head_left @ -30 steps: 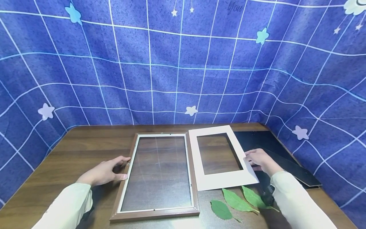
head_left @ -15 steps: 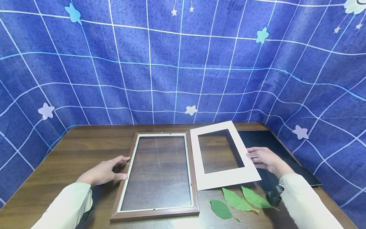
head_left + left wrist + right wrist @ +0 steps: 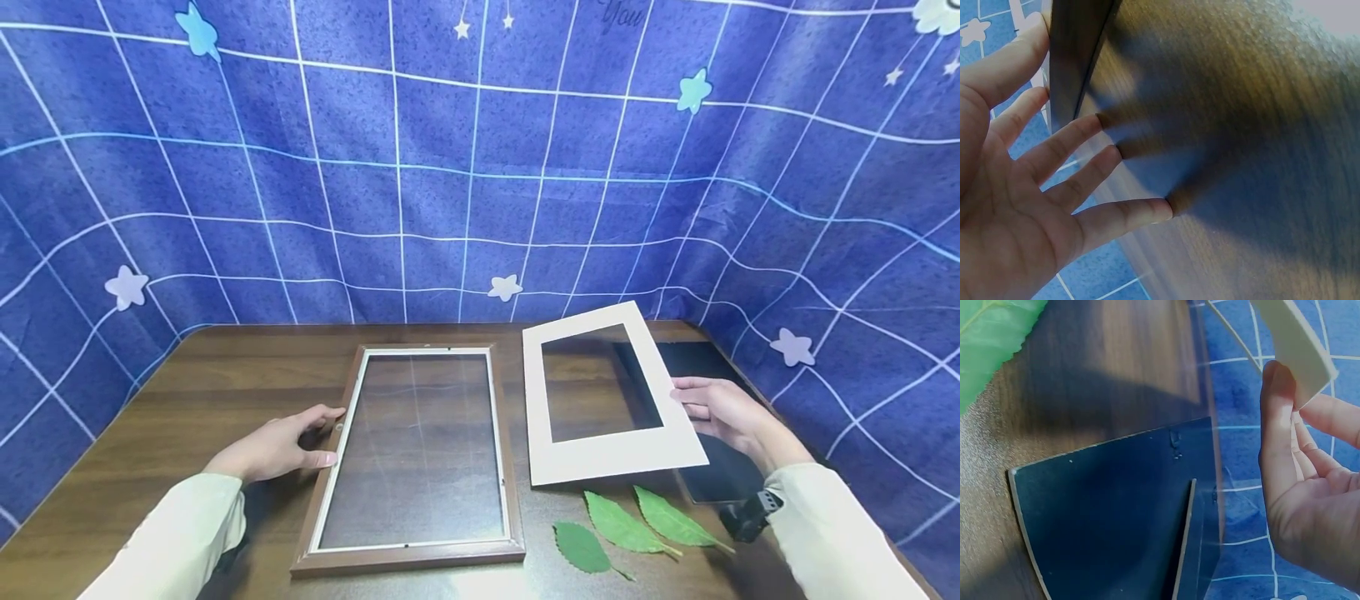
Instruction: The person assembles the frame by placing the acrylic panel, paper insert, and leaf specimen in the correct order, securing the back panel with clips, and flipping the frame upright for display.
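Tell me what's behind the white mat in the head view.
Through the white mat opening: wood of the table, plus a dark strip at right, likely the black board. Whatever lies behind the mat's solid border is covered and can't be seen.

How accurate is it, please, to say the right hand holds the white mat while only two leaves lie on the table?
Only the count is wrong: the right hand holds the white mat, but the head view shows three leaves.

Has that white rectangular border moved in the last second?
Yes: the white border has shifted to the right, away from the brown frame, with the right hand holding its edge.
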Demonstrator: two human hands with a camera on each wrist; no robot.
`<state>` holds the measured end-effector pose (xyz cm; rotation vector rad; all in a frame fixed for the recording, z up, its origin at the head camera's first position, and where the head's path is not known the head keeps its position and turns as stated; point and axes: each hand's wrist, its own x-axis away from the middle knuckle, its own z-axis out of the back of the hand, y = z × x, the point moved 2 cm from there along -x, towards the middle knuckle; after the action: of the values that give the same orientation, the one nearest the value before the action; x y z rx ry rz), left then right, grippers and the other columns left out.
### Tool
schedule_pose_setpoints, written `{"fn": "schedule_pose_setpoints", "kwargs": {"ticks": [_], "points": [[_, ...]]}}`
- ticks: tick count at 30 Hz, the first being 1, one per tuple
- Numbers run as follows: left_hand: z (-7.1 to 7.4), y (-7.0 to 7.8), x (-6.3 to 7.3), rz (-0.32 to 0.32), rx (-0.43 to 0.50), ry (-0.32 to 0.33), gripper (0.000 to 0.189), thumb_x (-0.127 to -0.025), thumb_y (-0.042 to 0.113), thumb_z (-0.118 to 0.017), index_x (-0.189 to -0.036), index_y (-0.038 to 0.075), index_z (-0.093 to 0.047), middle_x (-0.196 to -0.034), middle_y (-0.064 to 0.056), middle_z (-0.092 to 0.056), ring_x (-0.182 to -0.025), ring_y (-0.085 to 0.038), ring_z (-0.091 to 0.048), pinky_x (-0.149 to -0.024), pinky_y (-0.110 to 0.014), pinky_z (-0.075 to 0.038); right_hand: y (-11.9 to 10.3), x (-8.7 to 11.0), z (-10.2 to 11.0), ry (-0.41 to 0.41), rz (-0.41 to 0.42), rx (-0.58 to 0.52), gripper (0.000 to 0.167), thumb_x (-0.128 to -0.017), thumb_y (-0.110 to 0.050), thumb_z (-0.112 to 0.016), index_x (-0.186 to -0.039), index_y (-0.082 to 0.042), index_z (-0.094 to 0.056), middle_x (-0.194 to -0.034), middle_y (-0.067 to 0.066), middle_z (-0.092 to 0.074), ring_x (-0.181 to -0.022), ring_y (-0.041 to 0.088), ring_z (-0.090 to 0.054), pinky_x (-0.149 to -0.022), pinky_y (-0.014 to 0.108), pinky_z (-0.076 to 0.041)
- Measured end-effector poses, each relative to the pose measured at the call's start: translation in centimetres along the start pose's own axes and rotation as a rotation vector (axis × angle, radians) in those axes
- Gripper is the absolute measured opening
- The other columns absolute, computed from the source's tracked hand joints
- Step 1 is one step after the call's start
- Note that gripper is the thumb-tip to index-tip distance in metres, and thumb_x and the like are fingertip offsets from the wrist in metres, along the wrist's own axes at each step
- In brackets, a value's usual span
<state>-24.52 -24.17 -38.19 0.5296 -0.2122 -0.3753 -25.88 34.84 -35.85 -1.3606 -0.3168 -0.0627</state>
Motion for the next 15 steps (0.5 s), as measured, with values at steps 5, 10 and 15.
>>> {"fn": "schedule_pose_setpoints", "kwargs": {"ticks": [5,10,15], "points": [[0.0,0.0,0.0,-0.003,0.007,-0.005,0.069,-0.090,0.031,-0.078,-0.146,0.004,-0.048,-0.136,-0.035,-0.054,-0.126,-0.058,-0.049,-0.097,-0.072,-0.041,-0.2,0.2,0.2,-0.020,0.005,-0.032,0.056,-0.103,-0.005,-0.049,-0.147,0.019,-0.023,-0.097,-0.008,-0.066,-0.089,0.005,-0.068,-0.080,0.030,-0.058],[0.0,-0.1,0.0,-0.008,0.018,-0.006,0.069,-0.090,0.031,-0.078,-0.145,0.003,-0.048,-0.137,-0.035,-0.054,-0.126,-0.058,-0.049,-0.097,-0.071,-0.041,-0.6,0.2,-0.7,-0.070,0.036,-0.111,0.030,-0.101,-0.003,-0.051,-0.130,0.005,-0.050,-0.096,-0.005,-0.070,-0.088,0.009,-0.070,-0.078,0.032,-0.059],[0.0,-0.1,0.1,-0.013,0.020,-0.010,0.070,-0.090,0.032,-0.078,-0.146,0.003,-0.047,-0.137,-0.035,-0.054,-0.126,-0.058,-0.050,-0.097,-0.071,-0.041,-1.1,0.3,-2.3,-0.124,0.060,-0.140,0.019,-0.101,-0.001,-0.050,-0.117,-0.005,-0.059,-0.096,-0.003,-0.071,-0.089,0.010,-0.070,-0.078,0.033,-0.060]]}}
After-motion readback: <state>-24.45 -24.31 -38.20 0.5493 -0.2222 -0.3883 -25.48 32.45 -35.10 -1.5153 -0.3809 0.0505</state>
